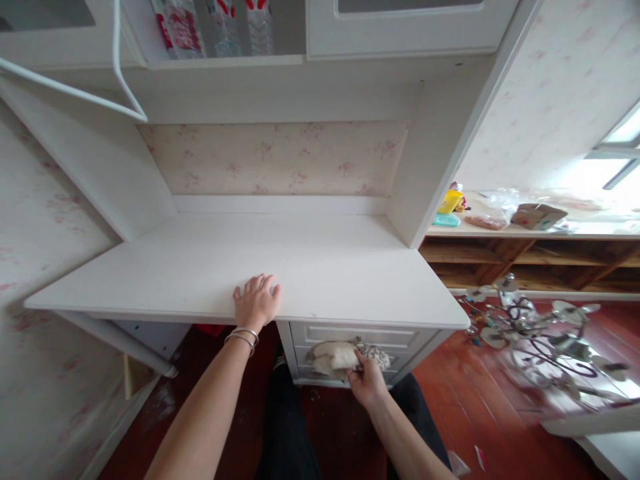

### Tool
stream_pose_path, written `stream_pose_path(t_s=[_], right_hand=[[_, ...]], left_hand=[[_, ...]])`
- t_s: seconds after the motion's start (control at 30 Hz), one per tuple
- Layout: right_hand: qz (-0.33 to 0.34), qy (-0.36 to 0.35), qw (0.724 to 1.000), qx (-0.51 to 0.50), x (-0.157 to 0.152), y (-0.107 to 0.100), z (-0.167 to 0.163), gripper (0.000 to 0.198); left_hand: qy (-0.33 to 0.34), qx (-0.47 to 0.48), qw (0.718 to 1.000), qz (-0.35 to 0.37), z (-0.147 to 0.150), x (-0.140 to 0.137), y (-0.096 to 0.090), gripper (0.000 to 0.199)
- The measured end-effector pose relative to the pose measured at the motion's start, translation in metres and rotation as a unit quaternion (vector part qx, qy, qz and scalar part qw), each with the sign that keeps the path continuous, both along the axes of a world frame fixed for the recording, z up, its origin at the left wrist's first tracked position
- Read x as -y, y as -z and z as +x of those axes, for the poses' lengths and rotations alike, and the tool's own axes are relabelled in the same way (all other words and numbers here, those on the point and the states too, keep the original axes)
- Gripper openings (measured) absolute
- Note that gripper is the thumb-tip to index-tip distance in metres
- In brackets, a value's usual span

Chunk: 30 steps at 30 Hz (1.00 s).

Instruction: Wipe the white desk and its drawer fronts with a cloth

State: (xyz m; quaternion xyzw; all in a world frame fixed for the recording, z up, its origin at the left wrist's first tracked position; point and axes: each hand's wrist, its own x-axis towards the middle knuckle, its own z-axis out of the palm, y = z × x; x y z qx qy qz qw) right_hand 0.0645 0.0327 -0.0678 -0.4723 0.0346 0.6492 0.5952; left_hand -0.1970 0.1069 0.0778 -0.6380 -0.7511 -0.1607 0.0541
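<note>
Resting flat on the front edge of the white laminate desk (200, 267), the left hand (256, 301) lies palm down with its fingers spread and pointing away from the body; its grip is open and holds nothing. Two thin silver bangles (243, 335) circle the wrist, and the bare forearm runs straight down toward the lower left of the view. Under the desk on that side, a white round leg (120, 341) slants down to the dark red wooden floor (460, 393).

Further right and lower, the right hand (367, 380) reaches forward below the desk top, its forearm coming up from the lower right. Its fingers are closed on a crumpled cream cloth with a dark patterned part (345, 355), pressing it against the front of the white panelled drawer unit (350, 333) that stands beneath the desk.

To the right of the drawers, a metal chandelier with curled arms and pale glass shades (530, 333) lies on the floor. Behind it, a long wooden shelf (525, 253) carries a yellow packet (450, 200) and a small cardboard box (537, 215).
</note>
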Motion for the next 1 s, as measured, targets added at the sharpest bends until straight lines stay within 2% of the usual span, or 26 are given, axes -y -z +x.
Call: stream_pose_path(t_s=[0.1, 0.2, 0.3, 0.43, 0.53, 0.67, 0.87, 1.0], right_hand=[[-0.042, 0.044, 0.998, -0.009, -0.001, -0.013, 0.048, 0.021], [-0.039, 0.081, 0.996, 0.004, 0.0, -0.038, 0.081, 0.023], [-0.017, 0.12, 0.992, 0.022, 0.002, -0.071, 0.095, 0.024], [0.045, 0.163, 0.985, 0.023, 0.012, -0.109, 0.09, 0.028], [0.074, 0.145, 0.987, -0.005, 0.022, -0.119, 0.078, 0.031], [0.06, 0.098, 0.992, -0.055, 0.032, -0.115, 0.047, 0.033], [0.063, -0.002, 0.987, -0.146, 0.034, -0.107, -0.034, 0.028], [0.06, -0.048, 0.978, -0.192, 0.031, -0.093, -0.083, 0.022]], left_hand=[[-0.001, 0.005, 1.0, -0.003, 0.001, 0.0, -0.001, 0.047], [0.003, 0.004, 1.0, -0.001, 0.0, 0.0, -0.001, 0.047], [0.005, -0.002, 1.0, 0.008, 0.0, 0.001, 0.0, 0.046], [0.006, -0.006, 1.0, 0.016, -0.001, 0.001, 0.002, 0.046], [0.008, -0.008, 1.0, 0.021, -0.001, 0.001, 0.002, 0.046], [0.006, -0.003, 1.0, 0.014, -0.001, 0.0, 0.002, 0.046], [0.002, -0.003, 1.0, 0.013, 0.0, 0.0, 0.003, 0.046], [0.001, -0.007, 1.0, 0.015, 0.0, -0.001, 0.003, 0.045]])
